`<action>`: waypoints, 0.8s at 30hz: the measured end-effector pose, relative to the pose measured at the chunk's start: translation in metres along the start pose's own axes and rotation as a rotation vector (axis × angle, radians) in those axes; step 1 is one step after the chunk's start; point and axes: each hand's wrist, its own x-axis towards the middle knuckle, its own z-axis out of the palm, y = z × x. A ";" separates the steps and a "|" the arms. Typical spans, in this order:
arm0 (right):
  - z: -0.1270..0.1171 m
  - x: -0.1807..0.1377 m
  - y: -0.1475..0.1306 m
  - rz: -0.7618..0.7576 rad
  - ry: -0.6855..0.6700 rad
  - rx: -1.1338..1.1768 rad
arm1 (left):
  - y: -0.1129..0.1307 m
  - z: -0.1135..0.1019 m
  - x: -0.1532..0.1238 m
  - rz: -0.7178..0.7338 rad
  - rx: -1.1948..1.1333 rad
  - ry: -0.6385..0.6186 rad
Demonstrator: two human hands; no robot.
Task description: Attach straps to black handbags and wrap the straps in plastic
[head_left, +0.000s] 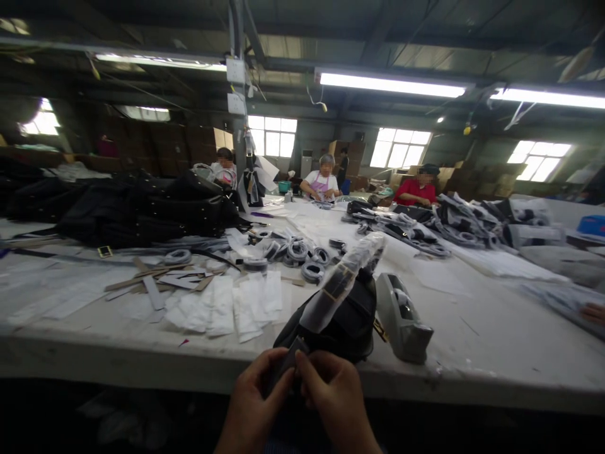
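Note:
My left hand [253,394] and my right hand [333,388] meet at the near table edge, both pinched on the lower end of a long black strap in a clear plastic sleeve [343,280]. The sleeved strap rises up and away to the right, over a black bag [347,325] that lies on the table just beyond my fingers. A grey tape dispenser [401,318] stands right of the bag.
The long white worktable [472,328] holds flat plastic sleeves [227,306], rolled straps [302,255], cardboard strips and a heap of black bags [146,211] at the left. Three people work at the far end. Another person's hand [593,313] shows at the right edge.

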 end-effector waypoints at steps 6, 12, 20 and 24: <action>-0.004 -0.001 0.000 -0.007 0.017 -0.196 | 0.003 -0.005 0.001 -0.010 -0.073 -0.071; -0.014 -0.006 0.008 0.059 -0.132 -0.022 | 0.005 -0.009 0.002 -0.038 -0.088 -0.138; -0.013 -0.007 0.015 0.144 -0.178 0.162 | 0.009 -0.010 -0.001 -0.275 -0.309 -0.217; -0.014 -0.008 0.015 0.166 -0.192 0.189 | 0.011 -0.012 0.001 -0.374 -0.334 -0.273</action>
